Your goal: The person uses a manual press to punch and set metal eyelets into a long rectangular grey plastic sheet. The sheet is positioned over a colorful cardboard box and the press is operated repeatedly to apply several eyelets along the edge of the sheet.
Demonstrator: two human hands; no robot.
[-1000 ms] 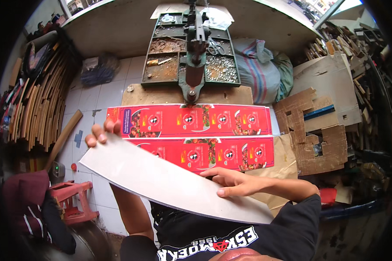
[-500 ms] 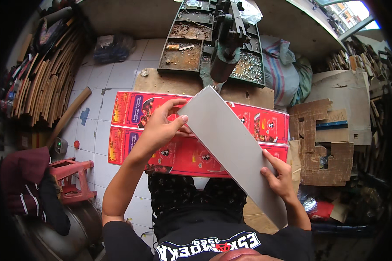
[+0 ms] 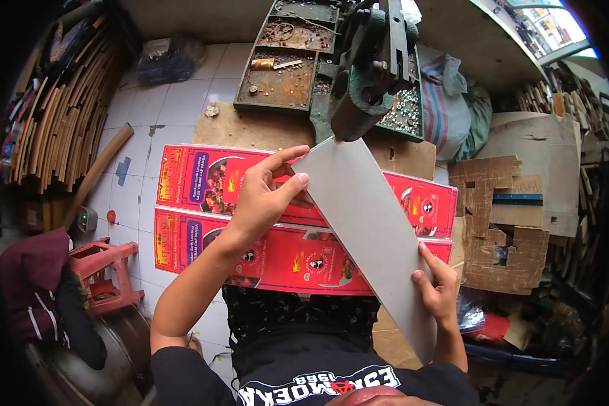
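Head: hands [image 3: 265, 196] on pale board [image 3: 369, 216]

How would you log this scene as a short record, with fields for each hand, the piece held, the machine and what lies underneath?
Piece held: long, flat, grey-white rectangular board, slanted
Left hand: at the board's left edge, near its upper end; grip unclear
Right hand: gripping the board's right edge, thumb on top
Machine: dark green metal press, just beyond the board's upper end; contact unclear
Underneath: two long, red printed rectangular panels
Behind: dark green metal compartment tray
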